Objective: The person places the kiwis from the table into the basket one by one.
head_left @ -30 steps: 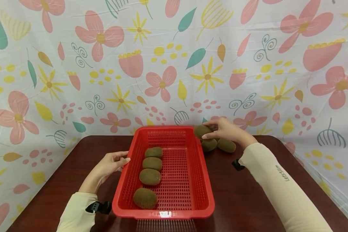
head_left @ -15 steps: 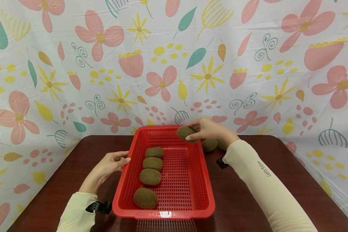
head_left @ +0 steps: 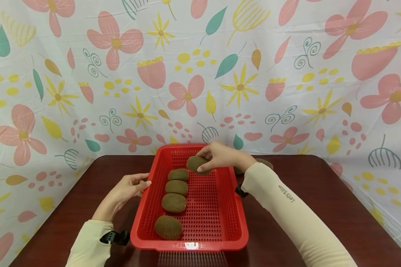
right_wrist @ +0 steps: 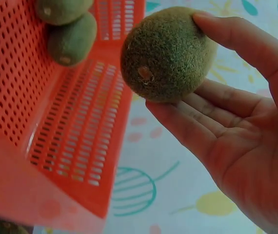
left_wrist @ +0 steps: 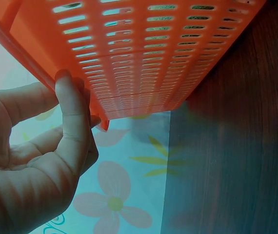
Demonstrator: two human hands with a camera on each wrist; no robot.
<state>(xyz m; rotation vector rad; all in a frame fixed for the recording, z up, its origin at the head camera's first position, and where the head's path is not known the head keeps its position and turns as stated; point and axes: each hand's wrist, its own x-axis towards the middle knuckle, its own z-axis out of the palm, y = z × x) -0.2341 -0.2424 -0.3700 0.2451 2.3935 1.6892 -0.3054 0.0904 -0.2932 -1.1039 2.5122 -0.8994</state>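
A brown fuzzy kiwi [head_left: 198, 165] is pinched between the thumb and fingers of my right hand [head_left: 219, 155], above the far part of the red plastic basket [head_left: 190, 245]. The right wrist view shows the held kiwi [right_wrist: 166, 56] with its stem end facing the camera. Several kiwis lie in a column along the basket's left side, the nearest kiwi [head_left: 168, 227] a little apart from the others. My left hand [head_left: 128, 189] grips the basket's left rim. Up close in the left wrist view, that hand [left_wrist: 56, 131] has its thumb and fingers on the rim.
Behind my right wrist, partly hidden, more kiwis [head_left: 264, 163] lie on the dark wooden table [head_left: 287, 207], right of the basket. A white flower-print cloth [head_left: 200, 74] hangs along the table's back edge.
My right hand has carried the kiwi leftward from beyond the basket's right rim to over its inside, and lower in the last half second. The left hand stays at the rim.
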